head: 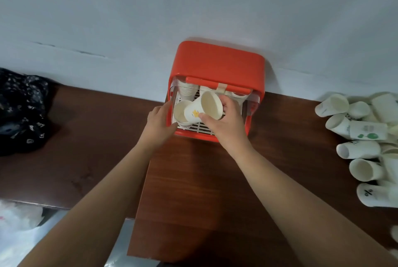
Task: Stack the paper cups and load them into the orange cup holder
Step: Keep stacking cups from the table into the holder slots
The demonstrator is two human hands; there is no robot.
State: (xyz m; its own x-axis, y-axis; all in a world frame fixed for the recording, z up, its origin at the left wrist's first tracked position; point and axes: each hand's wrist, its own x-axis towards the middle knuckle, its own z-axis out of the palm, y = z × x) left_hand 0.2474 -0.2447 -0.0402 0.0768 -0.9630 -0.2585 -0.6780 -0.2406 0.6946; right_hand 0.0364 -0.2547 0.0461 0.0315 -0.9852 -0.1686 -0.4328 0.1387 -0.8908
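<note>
Fingers (202, 116) of right hand (227, 123) clamp tapered paper cup (193, 113); left hand (159, 120) rests straight-fingered against glossy orange holder (219, 62).

Right hand (226, 121) grips paper cup (204, 109) over orange cup holder (219, 62).

Soft, even indoor light leaves faint shadows on the dark worktop (204, 180), with wide-angle bending at the edges (slightly blurred throughout).

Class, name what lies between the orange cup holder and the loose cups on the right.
Head view: only bare table separates the cup holder from the loose cups.
</note>
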